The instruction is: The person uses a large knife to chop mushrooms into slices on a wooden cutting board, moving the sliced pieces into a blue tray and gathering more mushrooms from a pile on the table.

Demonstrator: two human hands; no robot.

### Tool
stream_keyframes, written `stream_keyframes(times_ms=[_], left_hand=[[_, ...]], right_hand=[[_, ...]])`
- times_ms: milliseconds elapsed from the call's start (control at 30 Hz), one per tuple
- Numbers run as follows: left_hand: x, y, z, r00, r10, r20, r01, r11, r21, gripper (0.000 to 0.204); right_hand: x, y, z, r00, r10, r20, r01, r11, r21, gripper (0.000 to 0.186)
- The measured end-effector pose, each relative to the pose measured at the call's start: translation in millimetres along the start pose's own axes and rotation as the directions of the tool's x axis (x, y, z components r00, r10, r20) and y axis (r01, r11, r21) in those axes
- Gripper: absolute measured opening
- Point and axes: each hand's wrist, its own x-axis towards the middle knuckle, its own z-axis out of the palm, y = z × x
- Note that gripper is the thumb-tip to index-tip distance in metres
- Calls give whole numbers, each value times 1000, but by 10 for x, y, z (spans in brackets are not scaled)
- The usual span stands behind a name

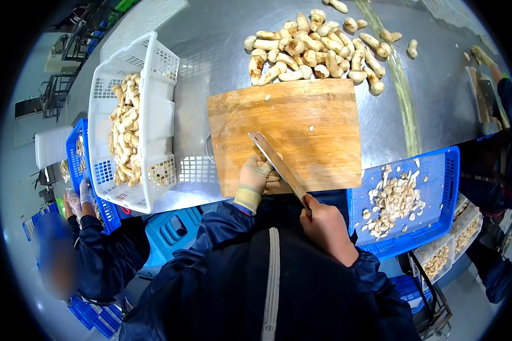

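Note:
My right hand [327,227] is closed around the handle of a knife [281,167]. The blade slants up and left over a wooden cutting board [304,116]. Beside the blade, near the board's front edge, my left hand [255,177] wears a pale glove, its fingers curled. Whatever those fingers grip is hidden by the hand and the blade. A few tiny pale scraps lie on the board. Past its far edge a heap of whole pale mushrooms [315,48] with brown patches is spread on the metal table [210,62].
On the left a white plastic basket [160,128] holds many mushrooms. A blue tray [452,187] with sliced mushrooms [395,199] sits at the right front. One co-worker [97,250] is at the left; another's arm [509,102] shows at the far right. Crates of mushrooms [438,262] stand below the tray.

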Motion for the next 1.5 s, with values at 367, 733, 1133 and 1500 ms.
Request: stream_keyframes(times_ms=[367, 733, 1133, 1500], left_hand=[[143, -171, -156, 1000, -11, 27, 11, 1000, 28, 33], [99, 74, -353, 893, 441, -91, -250, 652, 716, 41], [984, 614, 21, 645, 760, -78, -581, 554, 597, 15], [1788, 1780, 350, 747, 647, 155, -311, 133, 941, 40]], right_hand=[[252, 57, 238, 1000, -24, 10, 24, 999, -26, 15], [536, 438, -81, 960, 214, -180, -198, 975, 103, 23], [446, 403, -55, 951, 185, -247, -181, 983, 41, 24], [477, 664, 111, 910, 43, -412, -45, 999, 5, 15]])
